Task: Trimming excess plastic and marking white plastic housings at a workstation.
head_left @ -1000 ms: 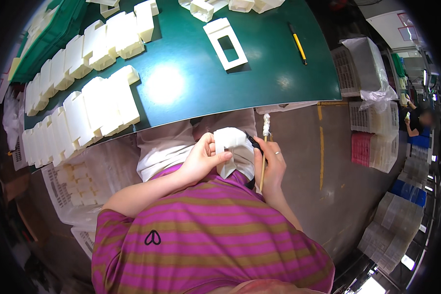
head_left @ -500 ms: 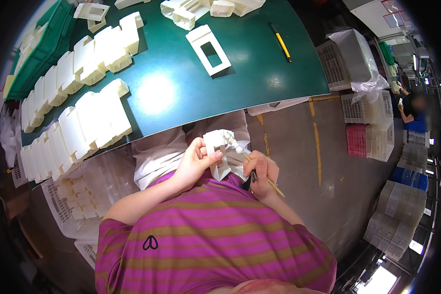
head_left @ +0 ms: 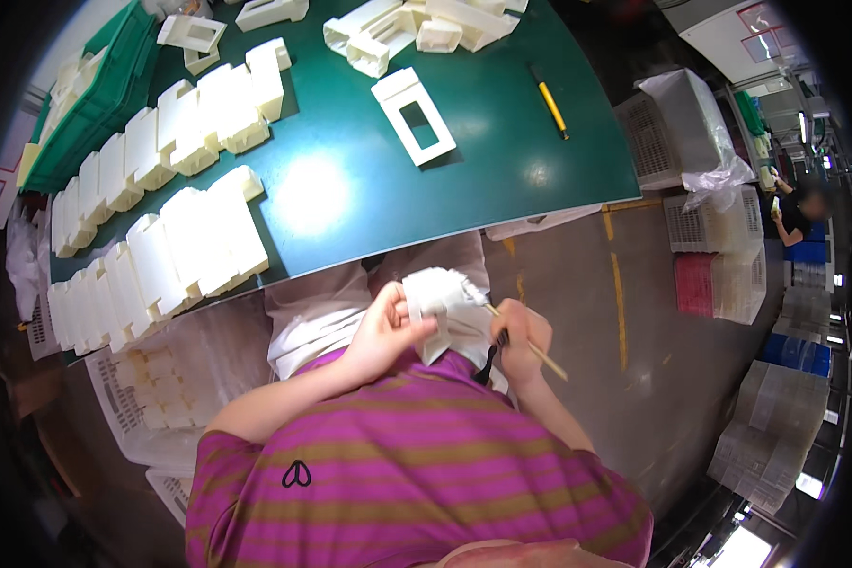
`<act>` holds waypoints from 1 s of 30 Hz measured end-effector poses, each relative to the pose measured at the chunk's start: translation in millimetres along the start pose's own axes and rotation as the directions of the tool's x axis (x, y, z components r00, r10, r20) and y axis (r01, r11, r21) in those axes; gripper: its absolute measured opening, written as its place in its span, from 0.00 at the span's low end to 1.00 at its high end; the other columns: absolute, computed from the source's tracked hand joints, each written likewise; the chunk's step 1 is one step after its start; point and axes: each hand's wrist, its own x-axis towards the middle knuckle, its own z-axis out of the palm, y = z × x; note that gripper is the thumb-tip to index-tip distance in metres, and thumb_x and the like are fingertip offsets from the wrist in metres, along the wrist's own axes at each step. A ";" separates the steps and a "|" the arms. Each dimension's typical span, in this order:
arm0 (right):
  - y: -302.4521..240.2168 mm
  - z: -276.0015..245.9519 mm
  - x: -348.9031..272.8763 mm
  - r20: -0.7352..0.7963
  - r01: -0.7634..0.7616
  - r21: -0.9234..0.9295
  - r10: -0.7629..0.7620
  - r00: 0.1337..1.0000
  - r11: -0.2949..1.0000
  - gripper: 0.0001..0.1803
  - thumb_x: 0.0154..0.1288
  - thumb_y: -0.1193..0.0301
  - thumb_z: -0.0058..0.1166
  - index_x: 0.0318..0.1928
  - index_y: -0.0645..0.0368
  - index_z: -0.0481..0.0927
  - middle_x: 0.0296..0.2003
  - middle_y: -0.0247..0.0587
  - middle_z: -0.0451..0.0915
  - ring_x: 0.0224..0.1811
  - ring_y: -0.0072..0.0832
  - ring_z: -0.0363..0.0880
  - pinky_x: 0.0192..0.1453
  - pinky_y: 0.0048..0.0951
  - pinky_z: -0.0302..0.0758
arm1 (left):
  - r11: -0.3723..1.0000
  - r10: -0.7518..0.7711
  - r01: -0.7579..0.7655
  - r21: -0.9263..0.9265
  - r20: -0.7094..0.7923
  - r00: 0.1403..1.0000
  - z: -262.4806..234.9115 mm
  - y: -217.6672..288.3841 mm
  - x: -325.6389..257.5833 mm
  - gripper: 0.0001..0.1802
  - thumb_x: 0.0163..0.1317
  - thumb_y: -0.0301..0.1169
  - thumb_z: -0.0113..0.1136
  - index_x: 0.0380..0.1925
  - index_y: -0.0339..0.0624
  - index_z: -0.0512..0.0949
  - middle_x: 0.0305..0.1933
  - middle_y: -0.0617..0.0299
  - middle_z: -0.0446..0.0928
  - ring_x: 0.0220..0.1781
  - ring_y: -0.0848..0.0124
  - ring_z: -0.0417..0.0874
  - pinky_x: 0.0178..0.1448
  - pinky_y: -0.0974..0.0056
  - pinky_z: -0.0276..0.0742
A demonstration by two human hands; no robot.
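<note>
A white moulded part [head_left: 435, 308] was held over the lap, below the green tabletop [head_left: 502, 142] edge, clamped in the left hand [head_left: 388, 331]. A thin brush [head_left: 516, 333] was gripped by the right hand [head_left: 521, 341], bristle tip laid against the part's upper right edge. The brushing step was judged in hand; turning the part would be called for next. The brush's long axis ran from lower right to upper left.

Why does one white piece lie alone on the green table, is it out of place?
Maybe. That flat white frame lies apart on the table, while others stand in neat rows. Nothing looks broken or spilled. The left hand holds a white part; the right hand brushes it.
</note>
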 end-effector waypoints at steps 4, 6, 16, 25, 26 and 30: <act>6.3 -10.3 14.4 -0.095 -0.117 0.423 0.172 0.980 0.899 0.26 0.71 0.61 0.34 0.15 0.60 0.66 0.14 0.35 0.66 0.14 0.24 0.60 0.19 0.23 0.56 | 0.995 0.041 -0.053 0.083 0.141 0.989 2.7 8.6 2.9 0.18 0.58 0.23 0.56 0.46 0.38 0.61 0.50 0.59 0.71 0.53 0.74 0.71 0.55 0.67 0.68; -0.4 -9.5 19.4 -0.093 0.001 0.688 0.086 0.992 0.725 0.28 0.71 0.60 0.33 0.13 0.60 0.63 0.13 0.37 0.62 0.14 0.22 0.57 0.18 0.24 0.53 | 0.983 0.060 -0.081 0.162 0.129 0.990 -2.8 2.5 5.4 0.15 0.60 0.26 0.55 0.45 0.39 0.63 0.47 0.62 0.71 0.51 0.76 0.70 0.54 0.68 0.65; -7.0 -12.1 19.7 0.230 -0.318 0.822 0.235 0.944 0.473 0.29 0.70 0.61 0.33 0.10 0.59 0.62 0.12 0.38 0.62 0.14 0.24 0.58 0.19 0.25 0.54 | 0.987 0.135 -0.144 0.069 0.123 0.983 -10.6 -1.6 5.7 0.12 0.61 0.26 0.54 0.43 0.39 0.65 0.44 0.62 0.71 0.47 0.78 0.70 0.51 0.71 0.64; -27.4 3.1 14.7 0.160 -0.188 0.689 0.107 0.981 0.700 0.29 0.72 0.58 0.27 0.12 0.55 0.59 0.12 0.35 0.59 0.11 0.21 0.51 0.18 0.22 0.52 | 0.919 0.189 -0.179 0.352 0.007 0.982 -13.5 2.8 4.5 0.14 0.57 0.24 0.58 0.41 0.37 0.67 0.41 0.62 0.73 0.45 0.75 0.73 0.50 0.68 0.68; -28.0 10.3 13.8 0.071 -0.131 0.643 0.112 0.991 0.755 0.28 0.72 0.60 0.27 0.13 0.55 0.59 0.13 0.35 0.61 0.12 0.20 0.52 0.18 0.22 0.52 | 0.684 0.303 -0.246 0.686 0.040 0.952 -9.4 13.6 2.1 0.17 0.51 0.23 0.61 0.40 0.36 0.68 0.43 0.57 0.74 0.46 0.69 0.74 0.50 0.65 0.69; -15.9 6.8 23.7 0.127 -0.285 0.137 0.269 0.955 0.949 0.21 0.69 0.68 0.30 0.17 0.57 0.61 0.13 0.35 0.60 0.13 0.20 0.54 0.18 0.20 0.52 | 0.437 0.541 -0.612 0.659 0.351 0.764 -6.6 21.2 -3.8 0.23 0.41 0.22 0.64 0.41 0.36 0.68 0.48 0.52 0.74 0.48 0.56 0.74 0.52 0.60 0.68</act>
